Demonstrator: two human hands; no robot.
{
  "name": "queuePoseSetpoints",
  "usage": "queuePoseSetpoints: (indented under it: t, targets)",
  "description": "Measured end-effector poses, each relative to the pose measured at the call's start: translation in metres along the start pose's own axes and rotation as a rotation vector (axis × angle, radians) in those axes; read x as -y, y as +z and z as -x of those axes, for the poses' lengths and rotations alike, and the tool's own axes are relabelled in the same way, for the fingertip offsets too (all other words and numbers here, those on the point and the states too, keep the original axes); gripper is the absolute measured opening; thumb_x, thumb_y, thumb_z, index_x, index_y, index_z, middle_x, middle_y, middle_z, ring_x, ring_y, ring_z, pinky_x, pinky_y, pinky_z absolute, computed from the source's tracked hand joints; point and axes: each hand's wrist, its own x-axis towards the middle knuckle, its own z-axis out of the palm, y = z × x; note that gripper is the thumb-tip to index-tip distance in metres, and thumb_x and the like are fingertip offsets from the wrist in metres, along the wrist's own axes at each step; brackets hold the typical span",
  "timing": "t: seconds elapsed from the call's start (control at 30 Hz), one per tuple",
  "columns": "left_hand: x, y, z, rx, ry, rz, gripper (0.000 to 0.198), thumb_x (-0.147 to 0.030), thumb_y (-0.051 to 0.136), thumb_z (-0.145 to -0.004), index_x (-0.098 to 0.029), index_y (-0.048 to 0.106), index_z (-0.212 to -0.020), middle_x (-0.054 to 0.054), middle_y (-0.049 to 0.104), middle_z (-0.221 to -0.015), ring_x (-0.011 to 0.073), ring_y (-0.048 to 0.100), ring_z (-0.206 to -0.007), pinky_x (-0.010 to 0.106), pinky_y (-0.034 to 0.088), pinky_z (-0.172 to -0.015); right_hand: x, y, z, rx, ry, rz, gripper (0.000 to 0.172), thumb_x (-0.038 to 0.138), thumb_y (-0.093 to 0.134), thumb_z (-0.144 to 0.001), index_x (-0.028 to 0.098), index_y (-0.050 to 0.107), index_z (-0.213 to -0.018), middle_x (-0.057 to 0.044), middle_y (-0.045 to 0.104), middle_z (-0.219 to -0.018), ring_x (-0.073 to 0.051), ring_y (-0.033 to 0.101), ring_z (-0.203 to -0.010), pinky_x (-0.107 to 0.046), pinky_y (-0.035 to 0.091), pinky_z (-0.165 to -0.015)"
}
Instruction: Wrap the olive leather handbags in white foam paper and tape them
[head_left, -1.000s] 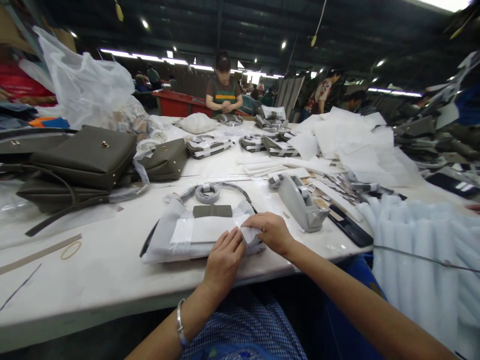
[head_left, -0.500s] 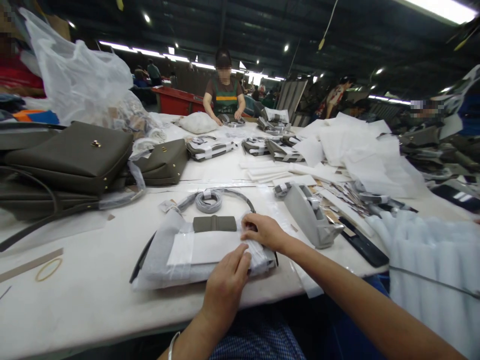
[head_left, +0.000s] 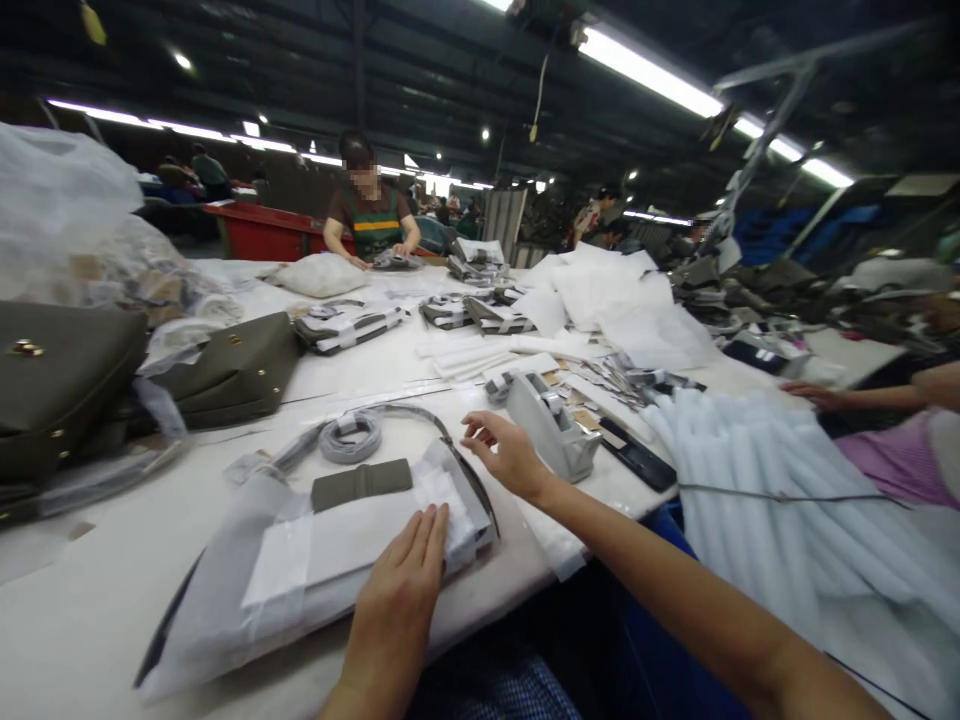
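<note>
A handbag [head_left: 330, 545] wrapped in white tissue and clear tape lies flat on the table in front of me. Its olive closure tab [head_left: 361, 485] shows through the wrapping, and a coiled wrapped strap [head_left: 350, 437] rests at its far edge. My left hand [head_left: 401, 570] lies flat with fingers stretched on the wrapped bag's right part. Raised off the bag near its dark handle [head_left: 465, 475], my right hand [head_left: 506, 452] has loosely curled fingers apart and nothing visible in them. Just beyond it stands a grey tape dispenser [head_left: 551, 425].
Olive handbags [head_left: 232, 370] stand at the left. Further back lie wrapped bags [head_left: 349, 325] and a pile of white sheets [head_left: 600, 300]. Bundled white foam rolls [head_left: 772, 500] are at my right, near another person's arm [head_left: 862, 396]. A co-worker [head_left: 371, 210] works across the table.
My right hand has lifted off the wrapped bag and moved toward the tape dispenser. My left hand has flattened onto the wrapping. The view has turned right.
</note>
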Motion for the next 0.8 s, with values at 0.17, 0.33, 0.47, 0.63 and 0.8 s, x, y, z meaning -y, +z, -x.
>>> queuePoseSetpoints:
  t: [0.17, 0.33, 0.47, 0.63, 0.8]
  targets:
    - [0.010, 0.000, 0.001, -0.021, 0.079, -0.002, 0.056, -0.005, 0.043, -0.086, -0.012, 0.046, -0.141, 0.010, 0.052, -0.144, 0.0244, 0.054, -0.127, 0.035, 0.051, -0.102, -0.040, -0.109, 0.012, -0.205, 0.337, 0.080, 0.019, 0.030, 0.060, -0.090, 0.018, 0.061, -0.104, -0.009, 0.068, -0.107, -0.022, 0.063, -0.099, -0.037, 0.049, -0.095]
    - [0.011, 0.005, 0.004, -0.019, 0.083, 0.031, 0.057, -0.006, 0.046, -0.085, -0.013, 0.046, -0.142, 0.009, 0.052, -0.144, 0.0242, 0.053, -0.129, 0.035, 0.051, -0.103, -0.070, -0.149, 0.003, 0.031, 0.698, -0.065, 0.030, 0.039, 0.067, -0.087, 0.013, 0.065, -0.072, -0.009, 0.071, -0.071, -0.019, 0.068, -0.064, -0.029, 0.058, -0.064]
    - [0.010, 0.006, 0.005, -0.019, 0.063, 0.014, 0.060, -0.003, 0.045, -0.083, -0.013, 0.046, -0.142, 0.009, 0.050, -0.146, 0.0235, 0.052, -0.130, 0.036, 0.050, -0.103, -0.076, -0.150, -0.010, 0.206, 0.864, -0.252, 0.031, 0.038, 0.070, -0.087, 0.009, 0.067, -0.074, -0.013, 0.074, -0.073, -0.015, 0.070, -0.063, -0.021, 0.059, -0.061]
    - [0.011, 0.010, 0.005, -0.051, 0.080, -0.044, 0.057, -0.003, 0.045, -0.084, -0.012, 0.049, -0.139, 0.008, 0.052, -0.144, 0.0230, 0.054, -0.128, 0.035, 0.051, -0.102, -0.076, -0.158, -0.019, 0.265, 0.960, -0.415, 0.025, 0.031, 0.069, -0.088, 0.007, 0.065, -0.081, -0.010, 0.073, -0.073, -0.012, 0.070, -0.061, -0.017, 0.059, -0.061]
    - [0.011, 0.006, 0.002, -0.085, 0.091, -0.035, 0.053, -0.003, 0.045, -0.085, -0.012, 0.052, -0.137, 0.008, 0.055, -0.141, 0.0227, 0.056, -0.126, 0.034, 0.052, -0.101, -0.059, -0.174, -0.013, 0.205, 0.955, -0.530, 0.020, 0.024, 0.062, -0.094, 0.007, 0.066, -0.084, -0.008, 0.072, -0.074, -0.010, 0.069, -0.062, -0.016, 0.060, -0.063]
